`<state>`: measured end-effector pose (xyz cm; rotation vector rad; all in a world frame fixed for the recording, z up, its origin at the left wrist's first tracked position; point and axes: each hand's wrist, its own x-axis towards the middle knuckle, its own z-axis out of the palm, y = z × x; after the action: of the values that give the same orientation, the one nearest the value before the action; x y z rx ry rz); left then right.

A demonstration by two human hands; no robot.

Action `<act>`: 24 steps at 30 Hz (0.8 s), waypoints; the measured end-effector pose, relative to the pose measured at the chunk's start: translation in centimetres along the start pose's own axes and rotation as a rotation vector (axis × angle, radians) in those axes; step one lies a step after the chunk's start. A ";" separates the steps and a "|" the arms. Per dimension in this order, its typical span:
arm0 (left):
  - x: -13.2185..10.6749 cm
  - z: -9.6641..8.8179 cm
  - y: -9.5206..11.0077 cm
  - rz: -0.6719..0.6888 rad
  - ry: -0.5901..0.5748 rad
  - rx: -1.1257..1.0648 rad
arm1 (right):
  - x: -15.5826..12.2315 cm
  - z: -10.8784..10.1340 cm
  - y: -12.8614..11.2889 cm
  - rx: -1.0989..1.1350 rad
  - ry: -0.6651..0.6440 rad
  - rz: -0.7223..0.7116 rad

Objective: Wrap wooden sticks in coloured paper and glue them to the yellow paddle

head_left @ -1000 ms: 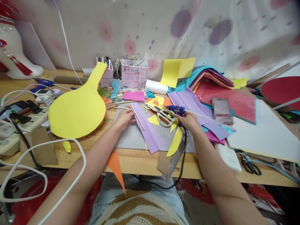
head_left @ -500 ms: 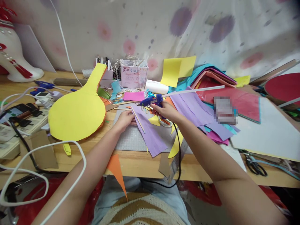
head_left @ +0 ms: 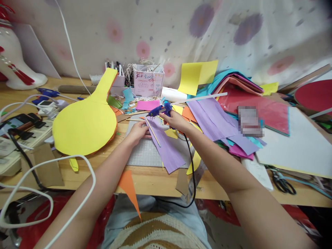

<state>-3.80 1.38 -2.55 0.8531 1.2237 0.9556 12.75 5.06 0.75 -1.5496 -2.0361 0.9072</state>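
My right hand (head_left: pixel 175 121) is closed around a blue glue gun (head_left: pixel 160 110), whose nozzle points left over the top end of a purple paper strip (head_left: pixel 167 147). A white glue stick (head_left: pixel 204 98) juts from the gun's back toward the right, and a black cord (head_left: pixel 192 176) trails from it off the table's front edge. My left hand (head_left: pixel 139 131) presses its fingers on the left edge of the purple strip, beside a thin wooden stick (head_left: pixel 153 131) that lies along it. Both rest on a grey cutting mat (head_left: pixel 144 154).
A big yellow paddle-shaped card (head_left: pixel 85 122) lies to the left. Stacked coloured papers (head_left: pixel 233 103) and a white sheet (head_left: pixel 293 145) fill the right side. A pen box (head_left: pixel 148 81) stands at the back. White cables (head_left: pixel 46 180), a phone and another glue gun (head_left: pixel 49 92) sit far left. Black scissors (head_left: pixel 281 181) lie far right.
My right hand lifted the glue gun from beside the scissors on the right and carried it left to the top of the purple strip. My left hand stayed put.
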 end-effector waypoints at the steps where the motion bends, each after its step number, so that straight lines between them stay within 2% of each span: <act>1: 0.0 0.0 0.0 -0.001 0.000 0.001 | 0.0 0.0 0.0 0.000 -0.001 0.003; 13: -0.2 0.1 0.1 0.011 0.020 -0.003 | -1.1 -0.8 -0.9 -0.011 -0.022 0.059; 24: 0.0 0.0 0.1 0.008 0.022 -0.012 | -1.7 -1.2 -0.2 -0.065 -0.066 0.058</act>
<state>-3.84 1.43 -2.53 0.8408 1.2328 0.9803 13.97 3.72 1.81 -1.6412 -2.0956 0.9331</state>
